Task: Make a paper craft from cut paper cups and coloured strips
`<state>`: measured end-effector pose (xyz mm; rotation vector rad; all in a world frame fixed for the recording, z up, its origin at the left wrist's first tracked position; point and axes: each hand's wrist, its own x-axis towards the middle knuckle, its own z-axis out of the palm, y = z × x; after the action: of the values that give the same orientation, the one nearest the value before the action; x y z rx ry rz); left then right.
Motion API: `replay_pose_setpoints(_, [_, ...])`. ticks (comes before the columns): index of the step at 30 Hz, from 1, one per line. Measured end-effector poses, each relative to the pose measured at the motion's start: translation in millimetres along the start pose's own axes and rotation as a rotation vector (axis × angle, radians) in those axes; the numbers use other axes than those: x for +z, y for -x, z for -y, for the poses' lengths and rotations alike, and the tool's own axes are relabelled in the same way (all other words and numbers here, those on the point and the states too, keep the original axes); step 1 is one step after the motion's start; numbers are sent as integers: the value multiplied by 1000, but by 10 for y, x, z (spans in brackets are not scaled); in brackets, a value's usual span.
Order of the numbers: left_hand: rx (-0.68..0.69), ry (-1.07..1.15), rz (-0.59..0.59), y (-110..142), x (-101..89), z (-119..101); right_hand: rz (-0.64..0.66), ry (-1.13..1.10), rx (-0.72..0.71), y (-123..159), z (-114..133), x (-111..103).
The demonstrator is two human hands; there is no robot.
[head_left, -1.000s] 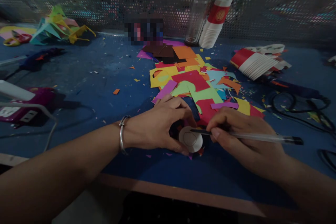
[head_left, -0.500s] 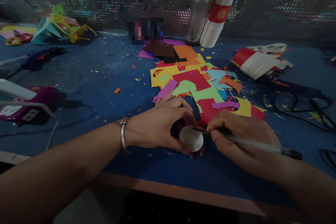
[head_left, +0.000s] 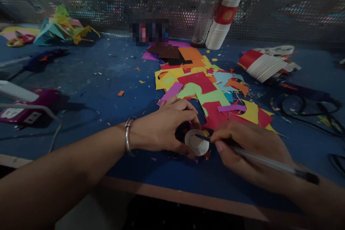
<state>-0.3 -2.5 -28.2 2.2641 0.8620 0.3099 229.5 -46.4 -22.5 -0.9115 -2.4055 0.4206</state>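
Dark perforated metal panel, just the one, runs along the far edge of a single blue table. Big messy heap of multicoloured paper pieces spreads from that edge toward the near one, way too many to count. Next up, two bare hands by the near edge: left hand and right hand. One purple plastic power strip sits toward the left end. One tall clear bottle with a dark shiny cap stands by the far edge, plus two red-and-white paper cup stacks: an upright stack beside it and a toppled stack toward the right end. One clear-barrelled black-tipped pen is pinched in the right thumb and fingers. Smallest: one white round disc near the near edge's middle, left thumb and fingers clamped around its left side. Pen tip's at the circle drawn on it; can't tell if touching.
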Motion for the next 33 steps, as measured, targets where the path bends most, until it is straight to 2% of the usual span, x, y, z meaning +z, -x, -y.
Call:
replay_pose_setpoints(13, [7,36,0,5,11,33,45,-47,20,-21,-3,53])
replay_pose_setpoints(21, [11,36,-1,7,17,36,49,-10,37,-81,12,59])
replay_pose_setpoints(27, [20,15,-11,12,15,41,21,-72,31,-37,6,66])
replay_pose_setpoints(33, [16,-30,-23,29,22,40,79,-133,40,-8,20,33])
